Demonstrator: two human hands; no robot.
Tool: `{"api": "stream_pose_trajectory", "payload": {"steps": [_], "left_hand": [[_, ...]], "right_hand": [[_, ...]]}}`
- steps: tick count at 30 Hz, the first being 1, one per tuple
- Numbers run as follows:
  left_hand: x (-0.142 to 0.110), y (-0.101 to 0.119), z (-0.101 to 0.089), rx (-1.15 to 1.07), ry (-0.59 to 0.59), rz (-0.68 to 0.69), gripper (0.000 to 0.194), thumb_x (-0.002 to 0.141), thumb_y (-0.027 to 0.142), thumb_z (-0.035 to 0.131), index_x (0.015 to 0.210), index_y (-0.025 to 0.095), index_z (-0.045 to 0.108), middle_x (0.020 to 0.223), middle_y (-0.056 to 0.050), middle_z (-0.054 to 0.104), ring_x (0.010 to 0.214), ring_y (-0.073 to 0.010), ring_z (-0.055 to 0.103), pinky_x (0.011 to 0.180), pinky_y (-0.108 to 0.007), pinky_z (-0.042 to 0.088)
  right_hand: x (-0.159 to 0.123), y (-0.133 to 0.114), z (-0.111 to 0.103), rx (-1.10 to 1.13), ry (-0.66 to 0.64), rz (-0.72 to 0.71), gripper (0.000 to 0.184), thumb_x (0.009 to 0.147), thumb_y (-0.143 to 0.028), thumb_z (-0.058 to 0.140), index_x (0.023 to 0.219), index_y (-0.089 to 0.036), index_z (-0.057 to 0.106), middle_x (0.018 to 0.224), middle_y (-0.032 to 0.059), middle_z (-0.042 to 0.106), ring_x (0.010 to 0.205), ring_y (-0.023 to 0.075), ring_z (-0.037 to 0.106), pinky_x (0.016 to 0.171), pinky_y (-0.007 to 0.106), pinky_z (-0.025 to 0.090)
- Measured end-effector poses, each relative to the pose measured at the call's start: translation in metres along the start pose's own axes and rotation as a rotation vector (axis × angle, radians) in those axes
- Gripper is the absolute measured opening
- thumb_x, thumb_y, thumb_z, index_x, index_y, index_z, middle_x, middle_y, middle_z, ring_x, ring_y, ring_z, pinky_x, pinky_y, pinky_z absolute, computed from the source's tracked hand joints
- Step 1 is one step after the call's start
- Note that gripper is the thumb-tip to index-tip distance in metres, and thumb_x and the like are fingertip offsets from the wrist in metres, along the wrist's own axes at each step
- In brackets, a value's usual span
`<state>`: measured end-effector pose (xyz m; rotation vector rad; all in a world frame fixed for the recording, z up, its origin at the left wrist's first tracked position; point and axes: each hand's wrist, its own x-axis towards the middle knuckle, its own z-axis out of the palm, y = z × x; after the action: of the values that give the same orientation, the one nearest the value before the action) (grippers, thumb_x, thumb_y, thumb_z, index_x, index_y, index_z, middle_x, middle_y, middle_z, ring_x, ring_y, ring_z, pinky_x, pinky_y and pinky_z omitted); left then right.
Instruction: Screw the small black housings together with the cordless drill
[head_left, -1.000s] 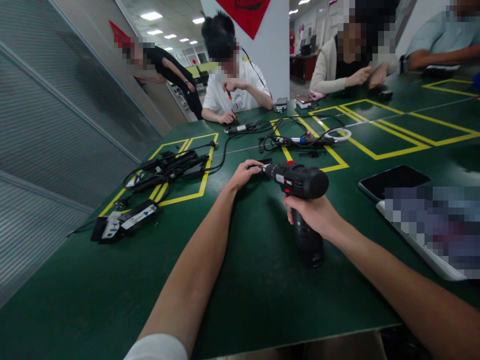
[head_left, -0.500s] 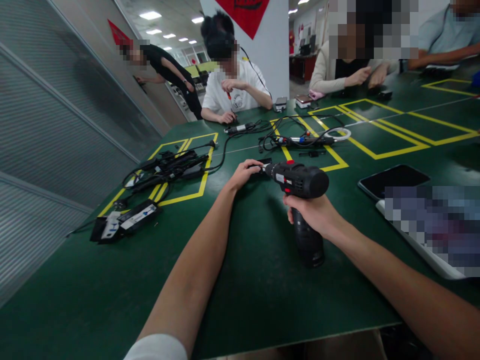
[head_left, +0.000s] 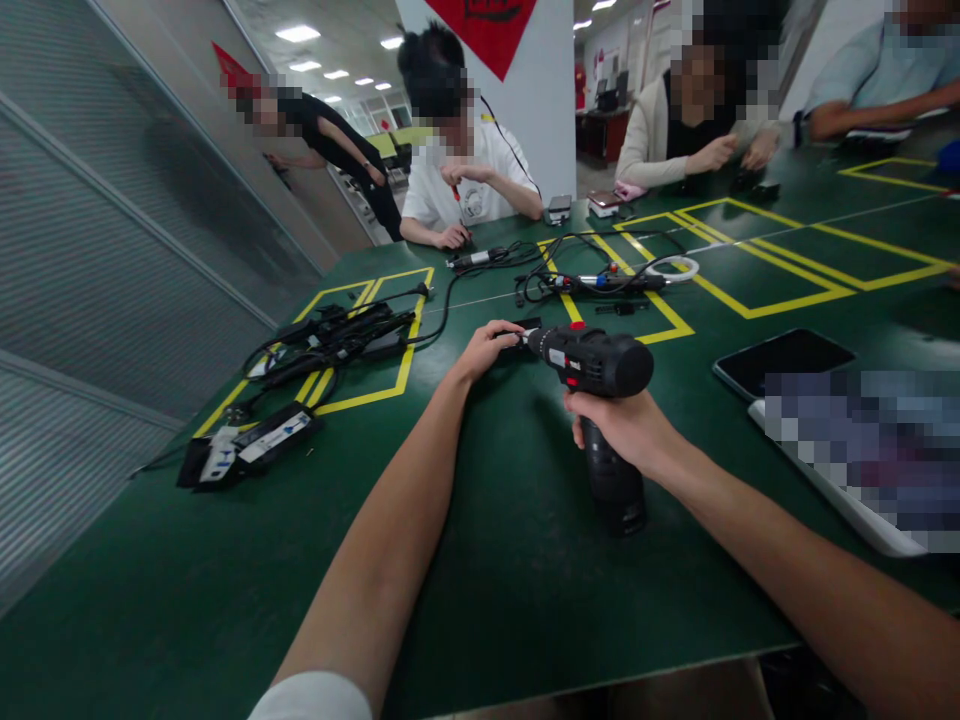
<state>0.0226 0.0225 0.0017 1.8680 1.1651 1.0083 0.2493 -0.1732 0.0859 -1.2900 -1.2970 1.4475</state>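
Two black cable bundles [head_left: 341, 335] [head_left: 600, 283] beyond power drill [head_left: 600, 362]; phone [head_left: 784, 364] right.

Green tabletop [head_left: 525, 600], marked with yellow tape rectangles [head_left: 403, 378]. One black cordless drill with red accents [head_left: 604, 362], gripped by the right hand [head_left: 619, 425], its tip at a small dark piece [head_left: 529, 326]. Left hand [head_left: 487, 350]: fingers on that piece, beside the tip. Left side: tangled black cables [head_left: 345, 335]; nearer, a black item with white labels [head_left: 276, 434]. Right side: dark-screened phone [head_left: 784, 363]. Beyond: coiled white cable [head_left: 673, 268]; seated person in white shirt [head_left: 472, 185].
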Motion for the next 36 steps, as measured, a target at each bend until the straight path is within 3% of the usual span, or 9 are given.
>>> {"api": "stream_pose_trajectory", "payload": {"steps": [9, 25, 36], "left_hand": [[0.0000, 0.0006, 0.0009, -0.013, 0.004, -0.021, 0.027, 0.073, 0.031, 0.063, 0.096, 0.020, 0.071, 0.109, -0.005, 0.069, 0.107, -0.0220, 0.060, 0.103, -0.037, 0.042], [-0.0009, 0.0020, 0.0003, -0.016, 0.005, -0.011, 0.026, 0.073, 0.031, 0.063, 0.095, 0.020, 0.071, 0.109, -0.005, 0.068, 0.109, -0.0223, 0.059, 0.104, -0.037, 0.041], [-0.0002, -0.0014, 0.0021, -0.014, 0.031, -0.019, 0.027, 0.073, 0.032, 0.062, 0.095, 0.019, 0.072, 0.107, -0.005, 0.069, 0.105, -0.0215, 0.060, 0.101, -0.036, 0.043]], "right_hand": [[0.0046, 0.0092, -0.0030, 0.048, -0.028, -0.039, 0.008, 0.071, -0.022, 0.062, 0.078, -0.018, 0.061, 0.054, 0.0011, 0.060, 0.048, 0.0163, 0.058, 0.048, 0.028, 0.042], [0.0021, 0.0022, -0.0017, -0.011, -0.018, -0.010, 0.006, 0.071, -0.023, 0.061, 0.074, -0.018, 0.061, 0.048, 0.0011, 0.059, 0.044, 0.0153, 0.055, 0.047, 0.028, 0.042], [0.0009, 0.0016, -0.0022, 0.063, -0.027, -0.012, 0.009, 0.069, -0.019, 0.061, 0.078, -0.018, 0.061, 0.049, -0.0011, 0.056, 0.045, 0.0149, 0.056, 0.046, 0.026, 0.040]]}}
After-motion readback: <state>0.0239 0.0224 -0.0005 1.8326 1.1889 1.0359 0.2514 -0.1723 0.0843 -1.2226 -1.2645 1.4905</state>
